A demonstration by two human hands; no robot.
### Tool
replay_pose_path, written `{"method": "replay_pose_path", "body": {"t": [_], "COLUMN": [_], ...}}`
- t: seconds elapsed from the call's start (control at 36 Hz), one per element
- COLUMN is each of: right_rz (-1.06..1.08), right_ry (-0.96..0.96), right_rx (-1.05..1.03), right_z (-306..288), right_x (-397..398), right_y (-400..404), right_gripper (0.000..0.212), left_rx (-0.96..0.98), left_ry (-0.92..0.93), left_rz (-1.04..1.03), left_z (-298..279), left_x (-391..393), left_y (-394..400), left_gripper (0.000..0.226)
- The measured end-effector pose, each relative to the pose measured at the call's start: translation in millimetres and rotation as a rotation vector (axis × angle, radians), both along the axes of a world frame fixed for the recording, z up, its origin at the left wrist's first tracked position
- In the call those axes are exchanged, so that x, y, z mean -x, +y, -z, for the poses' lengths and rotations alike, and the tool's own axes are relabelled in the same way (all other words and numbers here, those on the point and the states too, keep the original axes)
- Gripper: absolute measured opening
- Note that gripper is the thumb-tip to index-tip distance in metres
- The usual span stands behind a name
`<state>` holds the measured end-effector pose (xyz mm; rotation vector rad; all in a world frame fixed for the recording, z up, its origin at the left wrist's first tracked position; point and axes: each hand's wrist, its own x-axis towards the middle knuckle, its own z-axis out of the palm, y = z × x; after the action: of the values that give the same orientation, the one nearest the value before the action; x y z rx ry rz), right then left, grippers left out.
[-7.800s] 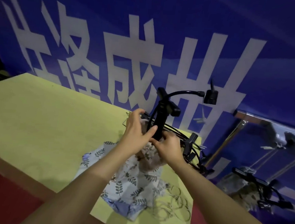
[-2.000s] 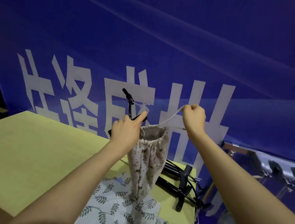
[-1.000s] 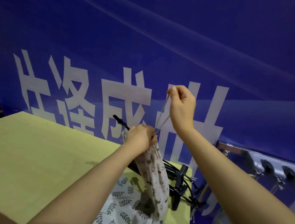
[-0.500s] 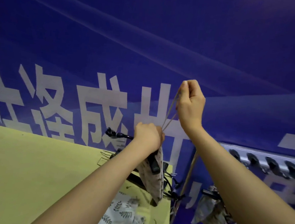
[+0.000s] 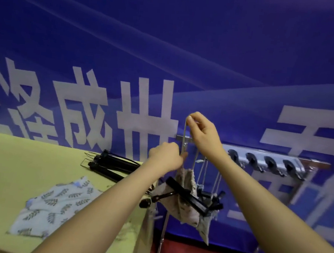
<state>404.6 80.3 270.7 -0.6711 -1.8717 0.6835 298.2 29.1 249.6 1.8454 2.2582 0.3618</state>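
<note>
Cloth pouch point(image 5: 184, 214) mouth behind left hand point(image 5: 165, 159)

Head view, seemingly near right hand point(image 5: 204, 133)

The yellow-green table point(image 5: 13, 165) spreads out low on my left. Two things lie on it — a leaf-print cloth point(image 5: 58, 203), flat near its right edge, and farther back a bundle of black folded stands point(image 5: 112, 165) by the far right corner, apart from the cloth.
</note>
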Motion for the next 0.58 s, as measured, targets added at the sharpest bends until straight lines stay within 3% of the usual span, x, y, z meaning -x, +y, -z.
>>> {"method": "replay_pose_path", "body": {"t": [0.14, 0.28, 0.44, 0.58], "right_rz": [0.006, 0.091, 0.228, 0.352], "right_ry": [-0.086, -0.141, -0.250, -0.305], "right_rx": [0.110, 0.246, 0.379, 0.427], "right_z": [37.7, 69.3, 103.3, 127.0], "right_x": [-56.7, -108.6, -158.7, -185.3], "right_y": [-0.2, 7.9, 24.9, 51.8], "right_gripper": [0.022, 0.033, 0.021, 0.026], "left_rx": [-0.084, -0.024, 0.055, 0.065], "left_ry": [-0.333, -0.602, -0.816, -0.835], "left_rz": [0.082, 0.128, 0.106, 0.122], "left_z": [22.4, 49.7, 75.4, 99.0], "left_x": [-45.6, -87.3, -122.5, -142.6], "left_y": [2.0, 11.9, 32.9, 60.3], "left_gripper": [0.019, 0.020, 0.026, 0.026]}}
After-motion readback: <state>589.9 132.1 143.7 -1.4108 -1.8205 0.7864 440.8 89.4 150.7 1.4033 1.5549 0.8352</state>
